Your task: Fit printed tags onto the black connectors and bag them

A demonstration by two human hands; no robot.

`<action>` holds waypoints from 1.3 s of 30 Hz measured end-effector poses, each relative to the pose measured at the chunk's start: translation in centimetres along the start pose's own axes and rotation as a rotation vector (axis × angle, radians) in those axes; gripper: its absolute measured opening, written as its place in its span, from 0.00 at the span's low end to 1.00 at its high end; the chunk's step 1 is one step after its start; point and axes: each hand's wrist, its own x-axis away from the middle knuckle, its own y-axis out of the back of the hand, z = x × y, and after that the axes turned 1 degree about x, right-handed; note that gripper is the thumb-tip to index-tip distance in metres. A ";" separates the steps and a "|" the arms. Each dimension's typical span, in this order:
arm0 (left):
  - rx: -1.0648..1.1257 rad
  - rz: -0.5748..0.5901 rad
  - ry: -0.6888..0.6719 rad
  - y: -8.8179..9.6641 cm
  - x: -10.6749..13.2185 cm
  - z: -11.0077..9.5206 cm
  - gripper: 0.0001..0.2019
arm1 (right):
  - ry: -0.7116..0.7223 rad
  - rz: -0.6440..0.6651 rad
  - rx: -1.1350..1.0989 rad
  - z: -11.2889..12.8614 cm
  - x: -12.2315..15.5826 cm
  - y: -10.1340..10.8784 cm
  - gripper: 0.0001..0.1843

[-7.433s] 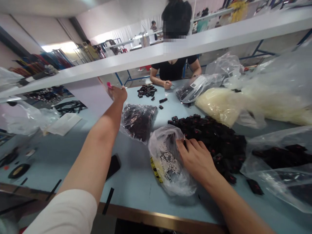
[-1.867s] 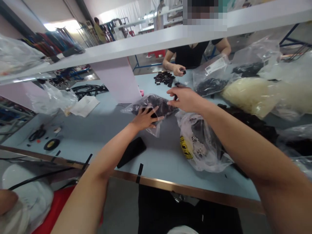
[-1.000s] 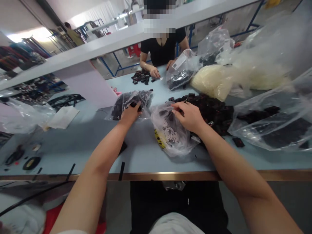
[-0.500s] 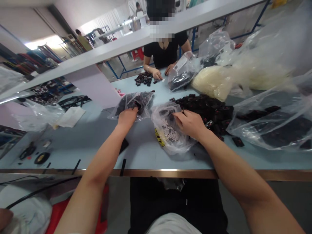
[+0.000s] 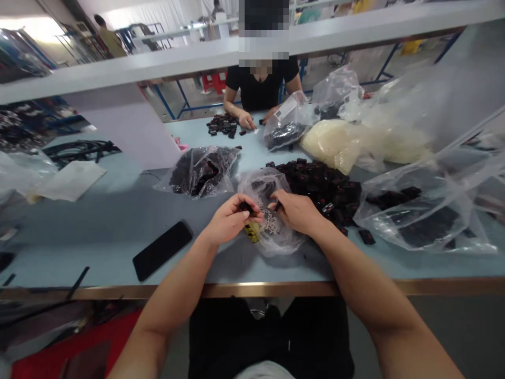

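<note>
Here, the left hand (image 5: 231,220) pinches a black piece (image 5: 245,207) by the open bag (image 5: 282,243) of small white parts (image 5: 271,224); a loosened grip could drop it among them. Just apart, the right hand (image 5: 298,210) holds a dark item (image 5: 278,206) too small to identify; snagging the bag could spill parts.

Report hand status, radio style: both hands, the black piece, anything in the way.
Left hand: pinching black piece. Right hand: dark item at fingertips, unclear, by bag of white bits. Nearest clutter: black heap, not between hands.
</note>
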 end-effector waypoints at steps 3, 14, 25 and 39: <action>0.101 0.065 0.082 0.7 0.0 1.1 0.19 | 0.060 -0.048 0.076 0.4 0.4 0.3 0.19; 0.140 -0.093 0.018 0.8 -0.1 1.9 0.23 | 0.204 0.174 0.123 0.7 0.0 -0.3 0.12; 0.149 -0.067 -0.044 0.3 0.0 2.1 0.19 | 0.186 0.331 0.121 1.8 0.0 -0.8 0.15; 0.152 -0.040 -0.051 0.5 -0.1 2.2 0.15 | 0.100 0.336 0.000 0.7 -0.5 -0.7 0.11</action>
